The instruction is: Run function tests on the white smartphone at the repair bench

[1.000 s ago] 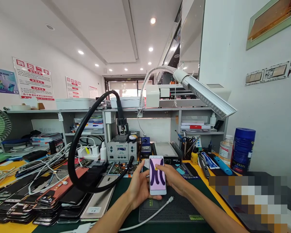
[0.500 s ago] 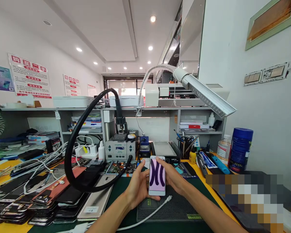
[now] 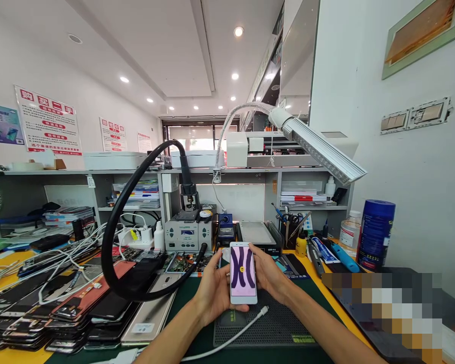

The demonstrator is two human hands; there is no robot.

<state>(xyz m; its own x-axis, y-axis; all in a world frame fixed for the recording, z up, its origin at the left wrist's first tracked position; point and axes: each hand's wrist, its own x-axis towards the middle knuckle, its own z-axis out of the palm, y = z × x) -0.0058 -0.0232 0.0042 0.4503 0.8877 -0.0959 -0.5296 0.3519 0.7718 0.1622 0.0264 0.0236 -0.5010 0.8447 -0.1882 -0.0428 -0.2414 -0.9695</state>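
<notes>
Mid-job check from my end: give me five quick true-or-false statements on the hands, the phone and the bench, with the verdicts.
1. The left hand and right hand are both on the white phone. True.
2. The white phone's screen is dark. False: it is lit, pink with dark purple curved strokes.
3. The white cable is plugged into the white phone. False: its connector lies loose over the grey mat, apart from the phone.
4. A pile of phones lies to the left of the hands. True.
5. The blue canister stands left of the clear bottle. False: the canister is right of the bottle.
</notes>
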